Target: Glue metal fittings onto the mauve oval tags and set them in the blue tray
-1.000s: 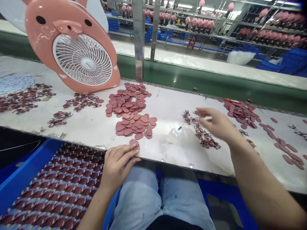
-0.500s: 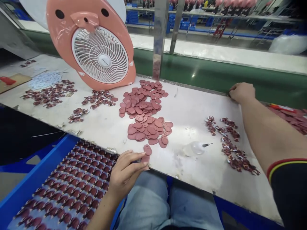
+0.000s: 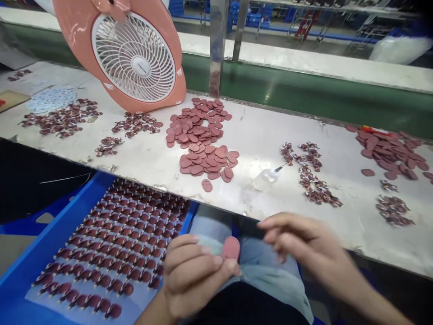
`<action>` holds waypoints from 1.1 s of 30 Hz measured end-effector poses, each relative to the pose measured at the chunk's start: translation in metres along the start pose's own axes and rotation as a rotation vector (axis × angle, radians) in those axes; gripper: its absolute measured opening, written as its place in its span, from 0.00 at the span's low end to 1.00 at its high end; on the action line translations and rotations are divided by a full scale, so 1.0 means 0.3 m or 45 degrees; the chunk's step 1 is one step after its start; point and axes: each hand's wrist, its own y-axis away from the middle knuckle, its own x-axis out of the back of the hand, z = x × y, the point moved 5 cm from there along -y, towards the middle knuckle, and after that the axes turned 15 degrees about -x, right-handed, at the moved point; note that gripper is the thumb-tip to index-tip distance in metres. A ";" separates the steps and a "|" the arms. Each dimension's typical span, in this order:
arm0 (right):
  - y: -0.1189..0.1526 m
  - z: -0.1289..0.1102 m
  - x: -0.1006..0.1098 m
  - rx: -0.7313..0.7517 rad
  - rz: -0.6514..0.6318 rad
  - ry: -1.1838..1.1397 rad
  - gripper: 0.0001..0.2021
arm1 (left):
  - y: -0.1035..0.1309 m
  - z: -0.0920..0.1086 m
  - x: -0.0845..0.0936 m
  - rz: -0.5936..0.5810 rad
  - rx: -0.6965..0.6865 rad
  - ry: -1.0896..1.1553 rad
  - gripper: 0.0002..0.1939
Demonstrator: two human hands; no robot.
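Observation:
My left hand (image 3: 199,275) is closed, pinching a dull red oval disc (image 3: 231,248) between thumb and fingers above my lap. To its right my right hand (image 3: 301,248) hangs just off the table edge, blurred, with index finger and thumb apart and nothing visible between them. On the table (image 3: 264,113), piles of similar red discs (image 3: 199,131) lie ahead of my left hand, with one loose disc (image 3: 207,185) nearest the edge. A clear needle-tipped bottle (image 3: 265,179) lies on its side near small dark red figure-like pieces (image 3: 314,180).
A blue crate (image 3: 79,198) at lower left holds rows of dark red assembled pieces (image 3: 128,239). The pink fan (image 3: 169,58) stands on the table beside a metal post (image 3: 216,49). More red discs (image 3: 389,153) and small pieces (image 3: 394,210) lie at the right.
My left hand has brought a disc from the table edge to above my lap. My right hand has come back from the table's far edge towards my left hand. The view has tilted down.

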 end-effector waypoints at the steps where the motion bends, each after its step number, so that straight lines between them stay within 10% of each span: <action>1: 0.032 0.011 -0.095 -0.125 -0.311 -0.271 0.18 | -0.003 0.021 0.001 -0.053 -0.022 0.042 0.16; 6: 0.080 0.048 -0.258 -0.452 -0.850 -0.788 0.09 | 0.011 0.075 0.012 -0.095 0.128 0.423 0.09; 10: 0.076 0.040 -0.233 -0.250 -0.760 -0.510 0.05 | 0.171 0.062 -0.074 0.119 1.554 1.333 0.21; 13: 0.088 0.023 -0.243 -0.122 -0.701 -0.337 0.05 | 0.242 0.160 -0.145 0.102 2.114 2.050 0.27; 20: 0.107 0.007 -0.270 0.118 -0.594 -0.118 0.06 | 0.287 0.188 -0.162 0.073 2.266 2.413 0.24; 26: -0.014 0.106 -0.063 0.156 0.707 0.169 0.24 | 0.302 0.158 -0.151 0.399 2.199 2.421 0.24; 29: -0.127 0.140 -0.024 0.079 0.768 0.304 0.40 | 0.298 0.148 -0.148 0.510 2.163 2.405 0.21; 33: -0.198 0.127 -0.021 0.057 0.675 0.404 0.21 | 0.267 0.138 -0.135 0.589 2.145 2.367 0.18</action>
